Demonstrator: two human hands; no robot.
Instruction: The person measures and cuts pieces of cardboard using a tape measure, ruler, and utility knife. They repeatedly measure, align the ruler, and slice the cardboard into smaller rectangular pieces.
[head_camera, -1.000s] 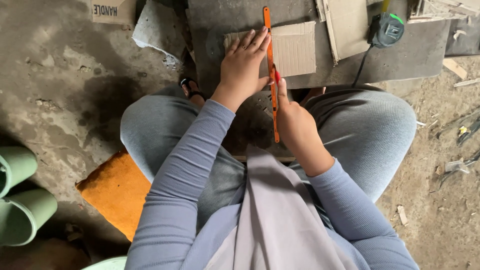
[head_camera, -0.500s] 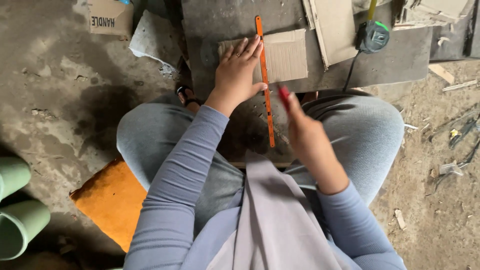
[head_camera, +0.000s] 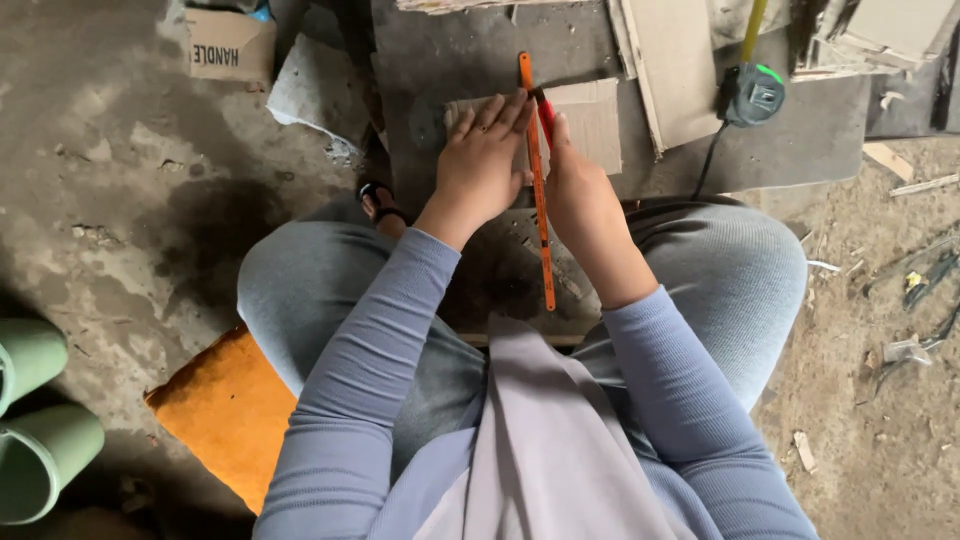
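Fingers (head_camera: 500, 115) of the left hand (head_camera: 480, 160) lie spread flat, pressing a cardboard piece (head_camera: 590, 120) onto a dark slab (head_camera: 820, 140) on the floor. Beside them the right hand (head_camera: 580, 190) is closed around a red pen (head_camera: 545, 115), its tip against a long orange ruler (head_camera: 540, 200) laid across the cardboard. A tape measure (head_camera: 755, 95) sits well apart.

Soft, even daylight, no glare.
You cast only faint shadows on the floor (head_camera: 150, 200); focus stays sharp, edges slightly stretched.
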